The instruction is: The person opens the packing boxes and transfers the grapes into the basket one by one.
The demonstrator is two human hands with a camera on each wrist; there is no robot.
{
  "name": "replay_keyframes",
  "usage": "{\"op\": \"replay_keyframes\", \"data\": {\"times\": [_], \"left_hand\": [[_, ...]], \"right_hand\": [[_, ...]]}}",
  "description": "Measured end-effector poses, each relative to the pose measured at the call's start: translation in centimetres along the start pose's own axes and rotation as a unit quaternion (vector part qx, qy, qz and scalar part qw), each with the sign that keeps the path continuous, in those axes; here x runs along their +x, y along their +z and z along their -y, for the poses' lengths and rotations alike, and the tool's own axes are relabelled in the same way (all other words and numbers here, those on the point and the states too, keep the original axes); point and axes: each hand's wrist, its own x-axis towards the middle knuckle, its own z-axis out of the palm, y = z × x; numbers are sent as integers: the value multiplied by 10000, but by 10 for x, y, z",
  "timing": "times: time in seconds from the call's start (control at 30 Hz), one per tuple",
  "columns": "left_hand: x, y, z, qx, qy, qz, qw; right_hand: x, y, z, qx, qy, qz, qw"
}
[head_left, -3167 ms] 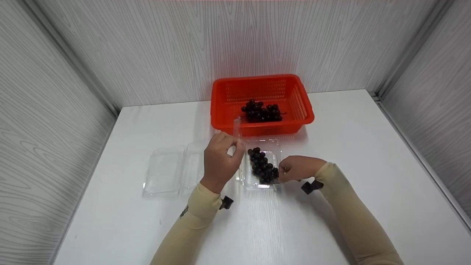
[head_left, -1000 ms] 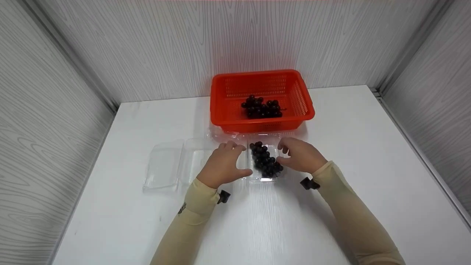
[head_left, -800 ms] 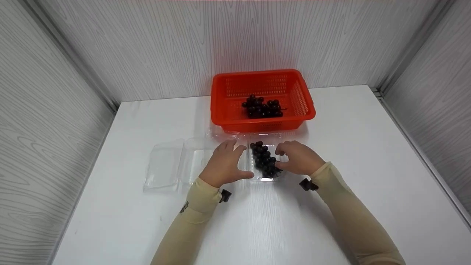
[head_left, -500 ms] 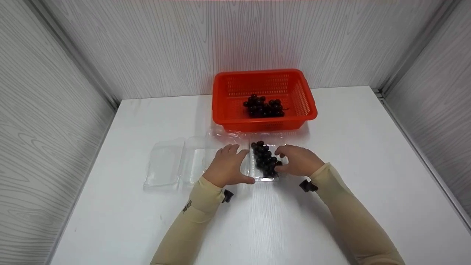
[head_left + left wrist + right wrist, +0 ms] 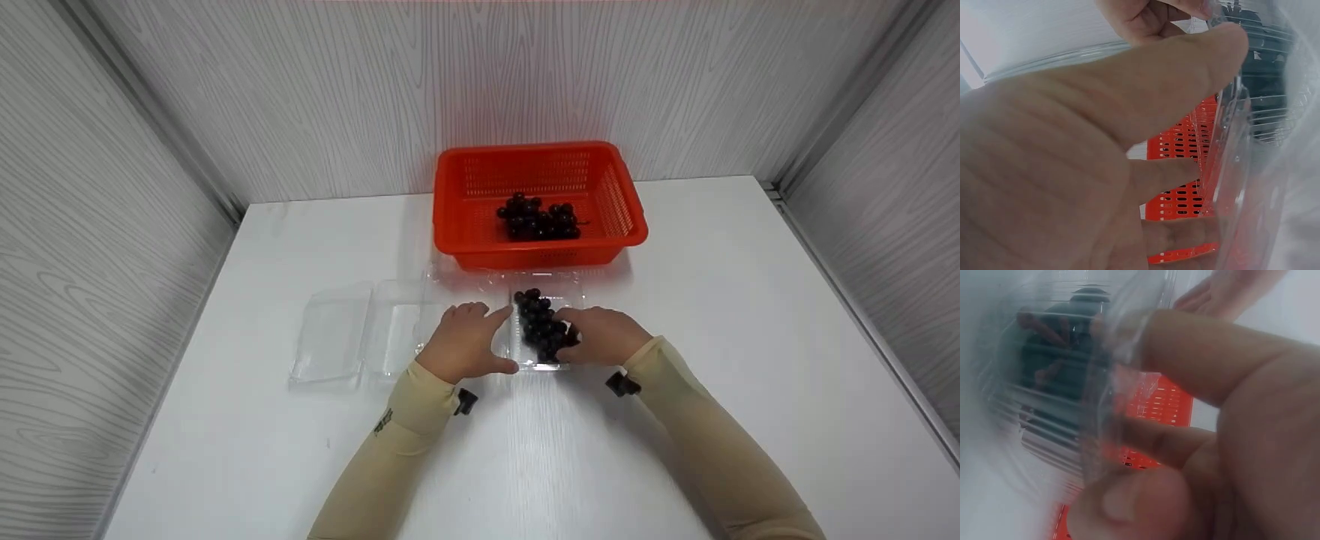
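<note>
A bunch of dark grapes [image 5: 538,324] lies in the right half of an open clear plastic clamshell box [image 5: 551,282], in the middle of the table. My right hand [image 5: 604,335] comes over the box's right side, its thumb and forefinger curled round the lower right end of the bunch. In the right wrist view, dark grapes [image 5: 1053,354] show through the ribbed clear wall. My left hand [image 5: 463,343] is at the box's left side, thumb and fingers spread apart and holding nothing. Its thumb [image 5: 1185,64] overlaps the clear rim in the left wrist view.
A red slotted basket [image 5: 525,259] stands behind the box with more dark grapes [image 5: 538,219] inside. To the left lies another open clear clamshell box [image 5: 330,334], flat on the white table [image 5: 480,465]. Grey wood-grain panels [image 5: 517,75] enclose the back and sides.
My left hand has let go of the clear plastic it held up and lowered beside the box. My right hand left the grapes' end, opened, then moved in over the bunch again.
</note>
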Motion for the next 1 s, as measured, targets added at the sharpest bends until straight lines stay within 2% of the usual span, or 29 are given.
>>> {"op": "replay_keyframes", "data": {"times": [0.3, 0.5, 0.77, 0.87, 1.0], "left_hand": [[0, 0, -1, -53, -66, 143, 9999], [1, 1, -1, -87, -122, 203, 9997], [1, 0, -1, -103, -149, 254, 9995], [1, 0, 0, -142, -159, 262, 9994], [1, 1, 0, -156, -209, 282, 9993]], "right_hand": [[1, 1, 1, 90, 231, -19, 9997], [2, 0, -1, 21, 48, -103, 9999], [6, 1, -2, 244, 16, -373, 9990], [5, 1, 0, 83, -58, -436, 9990], [5, 3, 1, -186, -60, -321, 9993]]}}
